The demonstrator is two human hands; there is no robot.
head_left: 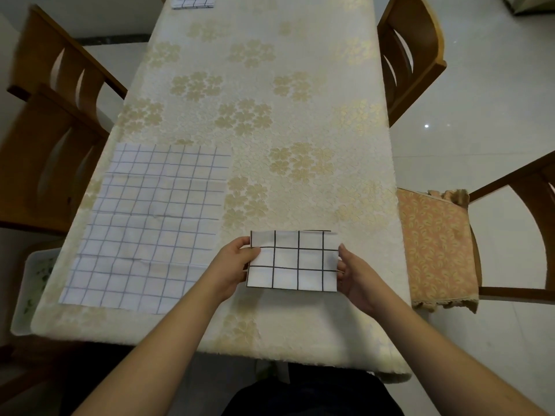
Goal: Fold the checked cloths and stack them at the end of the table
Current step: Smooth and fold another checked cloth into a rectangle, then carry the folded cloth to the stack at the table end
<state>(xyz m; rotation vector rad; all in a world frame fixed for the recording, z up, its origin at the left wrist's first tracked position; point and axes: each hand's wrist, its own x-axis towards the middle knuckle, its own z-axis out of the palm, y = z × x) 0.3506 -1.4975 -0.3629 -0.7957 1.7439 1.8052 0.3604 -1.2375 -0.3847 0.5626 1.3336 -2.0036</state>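
Folded cloth (292, 261): small rectangle, black grid on white, held just above the tablecloth (300, 115) near the table's near edge, right of centre. Edges look squared; layers visible at L and bottom rim.
L hand (232, 267): grips cloth's L short edge, thumb on top, fingers curled under.
R hand (353, 273): grips R short edge, same pinch. Hands apart, one per end, cloth taut btwn them.
Open cloth (147, 226): unfolded, flat on table's L side, creased, finer blue-ish grid. Near corner sits close to table edge.
Stack (193, 0): folded checked cloth(s) at far end, mostly cut off by frame top; can't tell how many.
Step (judged): fold looks finished; carry to far stack prob. next. One cloth left to fold.
Risk 1: long reach to far end; if pinch loosens on one side, layers fan open and the fold is lost.
Risk 2: dropped from a height or off-centre, it lands skewed on stack, may shove top piece.
Risk 3: forearm sweeping over L side could drag open cloth off the edge.
Surroundings: wooden chairs (411, 55) both sides, cushioned seat (435, 244) at R.
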